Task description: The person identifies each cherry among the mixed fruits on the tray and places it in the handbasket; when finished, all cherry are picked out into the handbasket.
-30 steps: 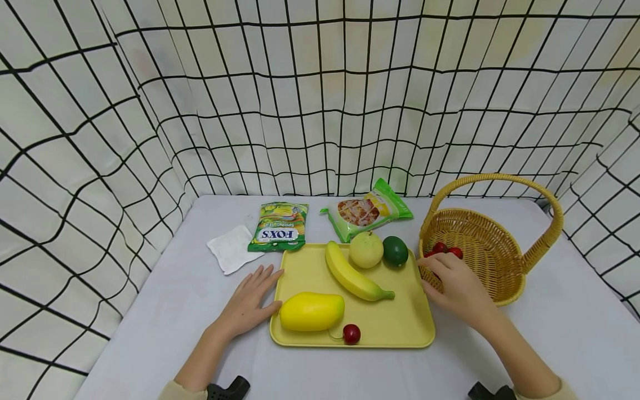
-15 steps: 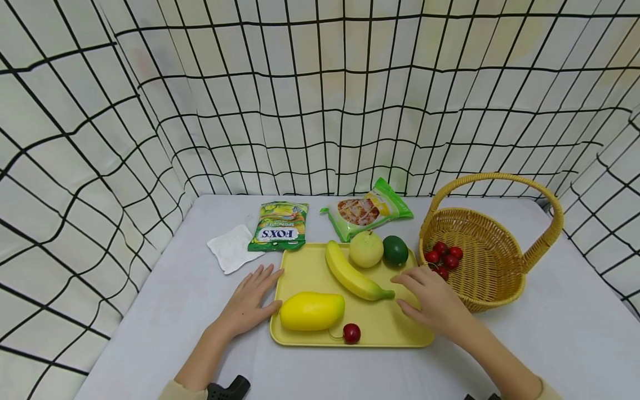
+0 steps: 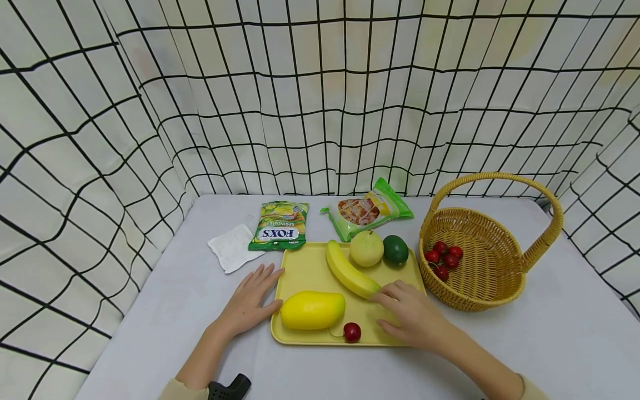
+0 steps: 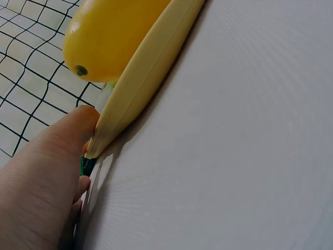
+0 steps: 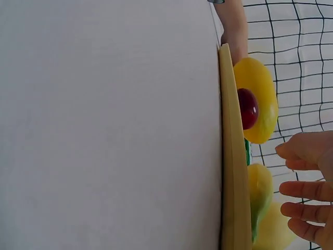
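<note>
A yellow tray (image 3: 305,266) carries a mango (image 3: 312,310), a banana (image 3: 347,272), a round pale green fruit (image 3: 366,248), a dark green avocado-like fruit (image 3: 395,250) and one red cherry (image 3: 352,332) with a stem. My left hand (image 3: 250,303) lies along the tray's left edge, fingers extended, thumb and fingertips at the rim. Over the tray's right half is my right hand (image 3: 412,316), its fingertips overlapping the banana's stem end in the head view. In the right wrist view its fingers (image 5: 307,211) are spread apart and hold nothing.
A wicker basket (image 3: 492,261) with a tall handle stands right of the tray, several cherries (image 3: 442,261) inside. Behind the tray lie a green candy bag (image 3: 280,226), a green snack packet (image 3: 367,211) and a white tissue (image 3: 234,249). Netted white cloth (image 3: 325,100) encloses the table.
My right hand has moved left, from the basket's near-left rim to above the tray beside the banana and cherry. The cherries in the basket have come into full view. My left hand stays put.
</note>
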`<action>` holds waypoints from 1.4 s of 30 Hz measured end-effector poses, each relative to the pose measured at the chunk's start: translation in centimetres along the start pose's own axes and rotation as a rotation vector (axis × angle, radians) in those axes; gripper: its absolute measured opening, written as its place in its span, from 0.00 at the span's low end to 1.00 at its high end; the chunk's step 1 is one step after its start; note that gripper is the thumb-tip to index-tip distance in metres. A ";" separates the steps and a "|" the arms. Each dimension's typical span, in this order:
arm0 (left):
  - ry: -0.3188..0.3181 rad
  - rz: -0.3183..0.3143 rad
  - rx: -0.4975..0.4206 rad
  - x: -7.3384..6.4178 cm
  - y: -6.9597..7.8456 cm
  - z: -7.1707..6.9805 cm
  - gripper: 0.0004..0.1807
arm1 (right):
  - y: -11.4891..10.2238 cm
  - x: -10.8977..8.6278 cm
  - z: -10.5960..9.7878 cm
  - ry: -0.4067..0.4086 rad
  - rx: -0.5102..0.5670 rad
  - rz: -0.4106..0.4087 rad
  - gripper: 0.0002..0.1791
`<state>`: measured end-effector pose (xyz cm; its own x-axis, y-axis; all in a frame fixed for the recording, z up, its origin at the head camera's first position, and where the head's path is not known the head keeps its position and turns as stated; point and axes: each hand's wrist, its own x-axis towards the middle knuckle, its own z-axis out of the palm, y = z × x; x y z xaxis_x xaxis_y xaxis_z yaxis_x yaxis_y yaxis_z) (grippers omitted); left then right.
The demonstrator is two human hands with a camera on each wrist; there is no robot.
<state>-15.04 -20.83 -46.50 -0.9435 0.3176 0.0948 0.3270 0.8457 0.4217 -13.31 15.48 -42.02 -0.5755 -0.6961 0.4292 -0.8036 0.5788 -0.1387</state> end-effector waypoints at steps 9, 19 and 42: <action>0.006 0.001 0.004 0.1 0.1 0.0 0.36 | -1.1 0.5 0.9 -0.074 0.022 -0.023 0.20; 0.010 0.002 -0.001 0.0 0.1 0.0 0.36 | -2.0 0.6 1.8 -0.116 0.045 -0.085 0.19; 0.005 -0.005 -0.002 0.0 0.2 -0.1 0.36 | -2.6 0.8 2.7 -0.130 0.103 -0.087 0.18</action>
<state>-14.94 -20.71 -46.30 -0.9452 0.3117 0.0972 0.3226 0.8463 0.4239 -12.10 12.30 -43.77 -0.5124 -0.7947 0.3254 -0.8587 0.4722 -0.1991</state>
